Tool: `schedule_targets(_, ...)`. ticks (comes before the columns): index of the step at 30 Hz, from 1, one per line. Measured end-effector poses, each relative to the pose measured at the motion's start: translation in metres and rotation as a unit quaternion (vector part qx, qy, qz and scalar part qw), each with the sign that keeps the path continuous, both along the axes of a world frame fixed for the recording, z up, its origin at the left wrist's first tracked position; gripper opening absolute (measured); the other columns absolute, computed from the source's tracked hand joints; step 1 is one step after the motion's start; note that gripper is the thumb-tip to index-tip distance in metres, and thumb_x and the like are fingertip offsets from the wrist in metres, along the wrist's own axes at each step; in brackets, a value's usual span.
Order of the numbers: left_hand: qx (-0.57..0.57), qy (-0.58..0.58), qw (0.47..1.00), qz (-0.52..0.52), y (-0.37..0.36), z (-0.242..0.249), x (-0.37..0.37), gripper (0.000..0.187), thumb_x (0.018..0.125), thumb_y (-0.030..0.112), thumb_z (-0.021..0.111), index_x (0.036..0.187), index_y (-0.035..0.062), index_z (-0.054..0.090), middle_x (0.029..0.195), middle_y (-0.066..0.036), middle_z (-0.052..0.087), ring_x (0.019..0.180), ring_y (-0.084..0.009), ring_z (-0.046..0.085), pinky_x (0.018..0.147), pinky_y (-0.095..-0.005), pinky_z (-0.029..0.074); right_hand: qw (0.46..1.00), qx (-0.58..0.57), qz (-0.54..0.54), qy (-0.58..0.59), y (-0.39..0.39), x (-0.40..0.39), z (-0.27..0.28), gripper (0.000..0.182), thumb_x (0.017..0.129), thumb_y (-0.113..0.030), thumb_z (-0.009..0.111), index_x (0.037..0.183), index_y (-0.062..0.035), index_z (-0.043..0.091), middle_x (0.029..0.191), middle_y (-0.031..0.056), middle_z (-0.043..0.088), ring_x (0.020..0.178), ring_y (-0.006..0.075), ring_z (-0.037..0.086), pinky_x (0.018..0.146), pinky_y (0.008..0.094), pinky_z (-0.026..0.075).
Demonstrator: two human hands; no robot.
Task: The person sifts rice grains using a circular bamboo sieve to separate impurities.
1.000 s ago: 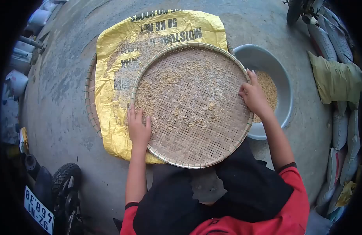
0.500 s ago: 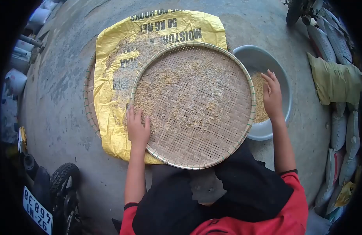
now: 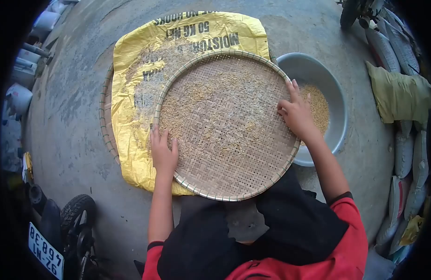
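A round woven bamboo winnowing tray (image 3: 225, 175) fills the middle of the view, tilting over my knees. Scattered over its weave are unhusked and pale grains (image 3: 197, 100), thickest toward the left. My left hand (image 3: 164, 154) grips the tray's left rim, thumb on the inner side. At the right rim is my right hand (image 3: 297, 112), thumb and a finger bent together over the weave, other fingers stretched along the edge. Whatever might be between those fingertips is too small to see. Behind that hand stands a grey metal basin (image 3: 337, 126) holding golden grain (image 3: 320, 109).
Beneath the tray lies a yellow printed sack (image 3: 136, 163) with husks on it, over another woven tray (image 3: 105, 107). A motorbike (image 3: 78, 219) stands at lower left. Stacked sacks (image 3: 404, 149) line the right side, and white containers (image 3: 19, 98) the left of the concrete floor.
My right hand has moved left from above the basin to the tray's right rim, its fingers now over the weave. My left hand and the tray stay in place.
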State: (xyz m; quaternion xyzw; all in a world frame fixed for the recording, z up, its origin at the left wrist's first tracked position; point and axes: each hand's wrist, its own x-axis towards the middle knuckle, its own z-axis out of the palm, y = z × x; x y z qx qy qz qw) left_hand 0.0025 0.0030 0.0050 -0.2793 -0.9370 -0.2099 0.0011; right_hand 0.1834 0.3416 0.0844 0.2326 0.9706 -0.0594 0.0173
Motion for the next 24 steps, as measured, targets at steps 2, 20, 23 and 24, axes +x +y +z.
schedule_targets(2, 0.0, 0.005, 1.0, -0.001, 0.0, 0.0, 0.0, 0.038, 0.083, 0.021, 0.06, 0.116, 0.0014, 0.057, 0.142, -0.02, 0.033, 0.128, -0.0402, 0.032, 0.106, -0.0438, 0.027, 1.0, -0.004, -0.001, -0.005, 0.0, 0.0, -0.001, 0.005, 0.081, -0.016, 0.062, 0.084, -0.0119, 0.06, 0.148, 0.0153, 0.02, 0.14, 0.0304, 0.012, 0.103, 0.0664, 0.017)
schedule_targets(20, -0.003, -0.008, 1.0, -0.004, -0.001, -0.002, -0.001, 0.039, 0.084, 0.023, 0.058, 0.117, 0.0016, 0.057, 0.143, -0.02, 0.031, 0.13, -0.0428, 0.03, 0.105, -0.0461, 0.029, 0.956, -0.094, -0.092, 0.263, 0.038, 0.019, 0.006, 0.024, 0.077, -0.015, 0.069, 0.093, -0.0074, 0.052, 0.134, 0.0166, 0.039, 0.132, 0.0375, 0.027, 0.102, 0.0609, 0.026)
schedule_targets(23, 0.0, -0.001, 1.0, 0.001, 0.001, 0.0, 0.001, 0.037, 0.083, 0.02, 0.059, 0.115, 0.0, 0.057, 0.142, -0.019, 0.033, 0.129, -0.039, 0.032, 0.106, -0.0434, 0.027, 0.982, -0.065, -0.009, 0.177, 0.017, -0.009, -0.002, 0.02, 0.077, -0.016, 0.068, 0.09, -0.0091, 0.055, 0.137, 0.0176, 0.035, 0.134, 0.0372, 0.024, 0.101, 0.0632, 0.025)
schedule_targets(24, 0.002, -0.003, 1.0, 0.002, 0.0, -0.002, 0.001, 0.038, 0.083, 0.02, 0.059, 0.115, 0.0, 0.057, 0.142, -0.019, 0.033, 0.129, -0.0392, 0.032, 0.106, -0.0434, 0.028, 0.992, -0.048, -0.012, 0.118, 0.012, -0.016, -0.003, 0.018, 0.078, -0.017, 0.068, 0.089, -0.0101, 0.056, 0.139, 0.0177, 0.034, 0.135, 0.0365, 0.022, 0.101, 0.0643, 0.025)
